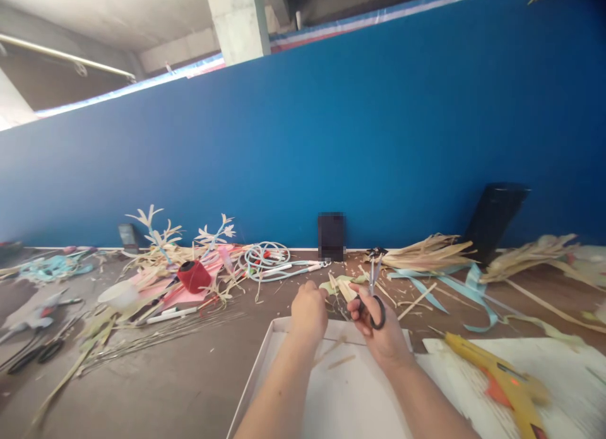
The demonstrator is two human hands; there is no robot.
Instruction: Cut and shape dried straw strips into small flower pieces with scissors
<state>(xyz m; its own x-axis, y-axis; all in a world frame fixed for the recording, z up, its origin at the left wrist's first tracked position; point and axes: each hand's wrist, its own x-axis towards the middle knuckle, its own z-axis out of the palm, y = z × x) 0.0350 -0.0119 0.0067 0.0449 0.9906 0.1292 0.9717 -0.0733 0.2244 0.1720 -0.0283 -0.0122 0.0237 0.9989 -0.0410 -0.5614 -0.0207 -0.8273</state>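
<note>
My left hand [309,309] is closed, its back toward me, above the far edge of a shallow white box lid [279,328]. Its fingertips are hidden; beside them are pale cream and green dried-leaf pieces [344,287]. I cannot tell whether the hand grips one of these. My right hand [381,331] is closed on scissors [377,309] with black handles. Their slim metal blades point upward and away from me, right of the leaf pieces. Small tan strips lie inside the lid.
A yellow glue gun [497,369] rests on white paper at right. Dried-leaf bundles [426,252] and light blue ribbon [473,294] lie behind. To the left are a red thread spool [194,276], coiled pale-blue cord [265,259], wires [156,338] and leaf flowers [163,237]. A blue partition [303,142] stands behind.
</note>
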